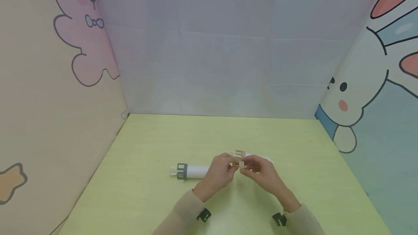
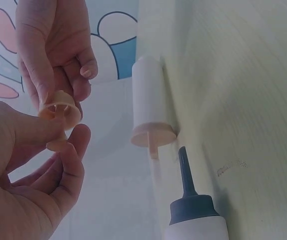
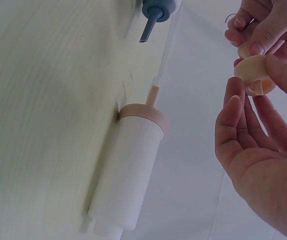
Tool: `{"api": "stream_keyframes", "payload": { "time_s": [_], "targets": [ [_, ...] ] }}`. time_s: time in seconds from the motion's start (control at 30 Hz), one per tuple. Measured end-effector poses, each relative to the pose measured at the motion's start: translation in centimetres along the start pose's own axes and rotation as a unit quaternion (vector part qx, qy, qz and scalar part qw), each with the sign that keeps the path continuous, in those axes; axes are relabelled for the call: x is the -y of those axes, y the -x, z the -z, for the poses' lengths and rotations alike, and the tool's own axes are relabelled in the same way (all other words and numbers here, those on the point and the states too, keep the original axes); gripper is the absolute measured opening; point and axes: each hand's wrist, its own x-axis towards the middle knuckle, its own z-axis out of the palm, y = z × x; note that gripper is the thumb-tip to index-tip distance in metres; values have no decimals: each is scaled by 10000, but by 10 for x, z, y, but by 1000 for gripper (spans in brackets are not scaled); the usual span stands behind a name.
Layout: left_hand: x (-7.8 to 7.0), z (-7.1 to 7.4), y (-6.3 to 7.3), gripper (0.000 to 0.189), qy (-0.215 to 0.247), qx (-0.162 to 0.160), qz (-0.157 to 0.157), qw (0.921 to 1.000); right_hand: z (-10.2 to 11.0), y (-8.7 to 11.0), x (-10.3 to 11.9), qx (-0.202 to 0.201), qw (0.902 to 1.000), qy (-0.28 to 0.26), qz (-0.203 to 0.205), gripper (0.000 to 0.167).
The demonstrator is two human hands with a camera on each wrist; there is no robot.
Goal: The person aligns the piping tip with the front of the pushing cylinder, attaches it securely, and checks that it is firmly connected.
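Both hands hold a small beige ring-shaped cap piece [image 2: 73, 117] between them, above the table. In the left wrist view, my left hand [image 2: 28, 165] pinches the stem side of the piece, near a small round end. My right hand [image 3: 268, 155] grips the wide ring [image 3: 251, 69] between thumb and fingers. In the head view, the left hand [image 1: 219, 174] and right hand [image 1: 263, 172] almost meet, and fingers hide much of the piece. Behind the hands lies a white bottle [image 3: 126, 175] with a beige spouted cap [image 3: 143, 114].
A second white bottle [image 1: 197, 171] with a dark grey cap [image 1: 183, 171] lies on the table to the left, partly behind the left hand. The yellow-green table [image 1: 156, 133] meets a pale back wall [image 1: 209, 53] and printed side panels [image 1: 375, 126].
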Motion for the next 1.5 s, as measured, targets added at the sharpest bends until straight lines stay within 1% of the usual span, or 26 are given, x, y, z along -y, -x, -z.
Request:
{"api": "stream_keyframes", "payload": {
  "time_s": [0.13,0.3,0.43,0.5,0.57,0.67,0.77,0.93,1.17,1.23,1.37,1.5],
  "targets": [
    [1,0,1,11,-47,86,-74,9999,-2,1,0,4,9999,-119,89,30],
    [0,3,3,16,-14,198,-111,9997,-2,0,4,29,9999,-110,30,30],
    [0,6,3,23,-147,209,-252,9994,1,1,21,87,9999,-92,25,28],
    [-1,6,3,25,-136,229,-294,9992,2,1,30,110,9999,-97,3,27],
    [-1,6,3,26,-9,279,-242,9993,3,1,36,136,9999,-59,-49,28],
    [-1,6,3,28,262,361,-78,9990,3,1,39,168,9998,-56,-51,28],
    [1,4,3,28,443,385,48,9983,3,0,38,190,9997,-128,-23,28],
    [3,2,3,27,668,329,91,9972,3,0,36,230,9995,-226,14,29],
    [2,3,3,28,879,312,133,9955,0,-2,37,196,9995,-260,-21,27],
    [3,3,3,28,876,326,138,9955,-2,-3,33,202,9993,-319,-27,28],
    [4,3,3,28,882,319,113,9955,-5,-4,15,175,9992,-357,1,29],
    [7,2,3,31,946,254,47,9952,-5,-5,3,154,9990,-423,18,30]
  ]
}}
